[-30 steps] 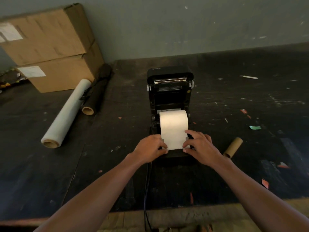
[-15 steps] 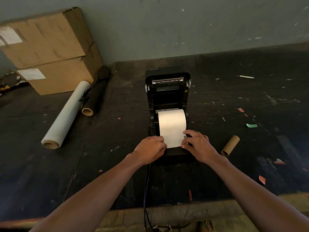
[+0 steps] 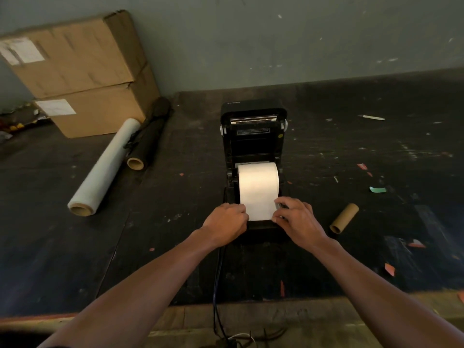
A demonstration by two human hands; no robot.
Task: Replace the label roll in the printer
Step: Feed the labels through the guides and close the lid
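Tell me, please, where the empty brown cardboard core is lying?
The empty brown cardboard core lies on the dark table, right of the black printer, beyond the right hand.

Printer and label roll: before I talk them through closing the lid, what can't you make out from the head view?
- Paper's leading edge and the side guides at the printer front: covered by the left hand and right hand.
- Label roll seating on its holders: hidden by the roll and dark housing.
- Lid sticker text: too small.
- Cable ends: cut off by the bottom edge and hidden behind the left hand.
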